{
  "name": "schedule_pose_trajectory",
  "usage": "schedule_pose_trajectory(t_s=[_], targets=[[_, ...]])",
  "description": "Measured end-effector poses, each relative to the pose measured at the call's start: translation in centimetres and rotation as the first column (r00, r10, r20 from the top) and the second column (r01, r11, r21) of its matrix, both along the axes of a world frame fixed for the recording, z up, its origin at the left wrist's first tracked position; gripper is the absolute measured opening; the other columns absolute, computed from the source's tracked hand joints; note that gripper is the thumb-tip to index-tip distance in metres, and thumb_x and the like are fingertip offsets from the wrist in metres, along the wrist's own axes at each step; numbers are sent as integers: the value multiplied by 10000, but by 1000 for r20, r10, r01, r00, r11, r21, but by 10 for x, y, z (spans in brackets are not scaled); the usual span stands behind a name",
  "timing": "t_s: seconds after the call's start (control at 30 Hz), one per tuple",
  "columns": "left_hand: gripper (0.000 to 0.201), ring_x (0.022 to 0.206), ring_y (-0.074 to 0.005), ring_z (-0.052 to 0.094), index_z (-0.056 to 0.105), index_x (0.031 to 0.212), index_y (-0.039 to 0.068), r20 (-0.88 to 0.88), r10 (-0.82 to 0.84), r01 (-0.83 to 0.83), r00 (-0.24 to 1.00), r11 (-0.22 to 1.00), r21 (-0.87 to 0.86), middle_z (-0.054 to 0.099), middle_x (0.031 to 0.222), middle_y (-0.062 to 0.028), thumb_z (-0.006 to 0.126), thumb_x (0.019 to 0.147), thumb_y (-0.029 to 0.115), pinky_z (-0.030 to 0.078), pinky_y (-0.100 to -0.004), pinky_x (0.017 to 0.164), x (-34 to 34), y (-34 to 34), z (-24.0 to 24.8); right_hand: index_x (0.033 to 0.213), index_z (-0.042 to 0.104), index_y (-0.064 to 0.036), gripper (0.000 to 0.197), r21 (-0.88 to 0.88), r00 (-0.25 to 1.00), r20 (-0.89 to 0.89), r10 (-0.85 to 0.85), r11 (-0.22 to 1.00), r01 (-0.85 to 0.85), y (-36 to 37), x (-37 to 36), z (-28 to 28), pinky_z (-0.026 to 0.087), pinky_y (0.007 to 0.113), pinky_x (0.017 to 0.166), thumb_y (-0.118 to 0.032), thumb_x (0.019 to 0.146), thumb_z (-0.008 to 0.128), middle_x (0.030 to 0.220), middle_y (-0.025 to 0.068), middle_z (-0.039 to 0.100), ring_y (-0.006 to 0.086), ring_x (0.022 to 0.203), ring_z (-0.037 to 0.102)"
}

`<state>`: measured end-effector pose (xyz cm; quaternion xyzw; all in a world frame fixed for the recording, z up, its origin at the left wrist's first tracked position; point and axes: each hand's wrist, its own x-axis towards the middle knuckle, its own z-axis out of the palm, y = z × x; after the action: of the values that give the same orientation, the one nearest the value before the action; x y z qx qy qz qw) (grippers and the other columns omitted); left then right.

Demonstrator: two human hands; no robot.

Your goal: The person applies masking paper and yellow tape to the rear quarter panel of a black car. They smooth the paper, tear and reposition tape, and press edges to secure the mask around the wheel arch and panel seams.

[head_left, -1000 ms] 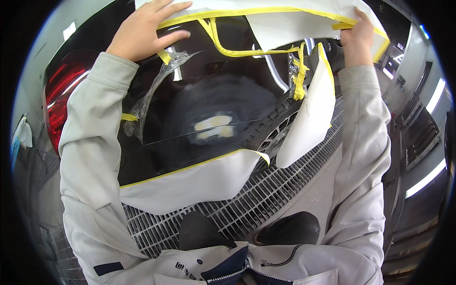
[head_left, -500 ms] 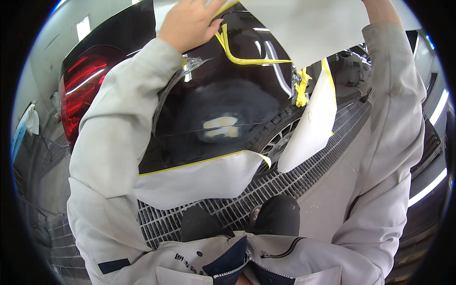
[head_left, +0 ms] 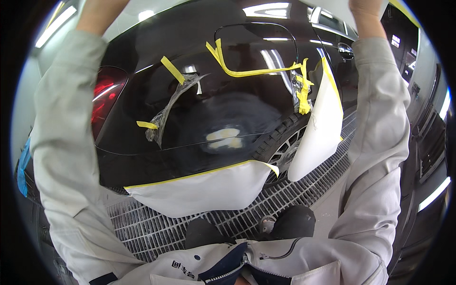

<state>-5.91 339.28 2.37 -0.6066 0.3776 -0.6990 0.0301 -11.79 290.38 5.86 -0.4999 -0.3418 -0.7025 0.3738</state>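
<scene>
I stand before the rear quarter of a black car (head_left: 237,52) with both arms raised. My left forearm (head_left: 97,16) runs out past the top edge, so my left hand is hidden. My right hand (head_left: 365,6) shows only at the top edge, holding up a white masking paper sheet (head_left: 332,5) edged with yellow tape. On the panel is a dull sanded patch with pale filler (head_left: 223,137). Loose yellow tape (head_left: 247,72) curls under the fuel flap. White masking paper (head_left: 204,190) hangs along the panel's lower edge, and another piece (head_left: 318,128) covers the wheel arch.
A red tail light (head_left: 102,95) is at the left. Crumpled clear film (head_left: 168,111) is taped to the panel. The wheel (head_left: 285,149) shows behind the paper. I stand on a metal floor grate (head_left: 152,228), my shoes (head_left: 294,221) near the car.
Both hands have lifted the taped paper sheet up off the panel and almost out of view. The fuel flap area and sanded patch are now uncovered.
</scene>
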Motion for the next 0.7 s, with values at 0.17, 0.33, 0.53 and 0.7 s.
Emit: schedule_pose_trajectory(t_s=[0.17,0.33,0.53,0.7], targets=[[544,1533,-395,590,705,1530,69,-582,115,70,805,956,286,638,1610,-273,742,988,55,474,-439,1269,20,2,-44,1135,792,30,424,267,772,-630,84,957,114,-8,63,-72,544,378,831,-351,958,850,1036,122,757,221,935,688],[977,1658,-378,426,529,1706,251,-379,269,-58,886,873,485,465,1786,-159,522,855,-228,395,-455,1364,65,-24,-119,1359,765,-46,681,189,549,-836,-21,928,323,-40,97,-155,453,395,988,-533,911,925,1292,124,712,199,1183,612],[948,1706,-340,352,574,1689,315,-252,314,-107,915,792,600,401,1839,-82,537,872,-165,355,-536,1371,62,-54,-168,1043,805,-103,489,210,417,-908,43,907,364,-48,103,-235,393,263,655,-510,848,994,836,-45,653,75,756,555],[901,1701,-313,363,531,1708,382,-192,462,-234,866,713,661,415,1833,-52,575,951,-105,356,-617,1343,50,-61,-175,986,803,-106,394,326,327,-907,265,934,146,-52,95,-256,420,248,695,-449,898,973,834,-62,675,57,782,600]])
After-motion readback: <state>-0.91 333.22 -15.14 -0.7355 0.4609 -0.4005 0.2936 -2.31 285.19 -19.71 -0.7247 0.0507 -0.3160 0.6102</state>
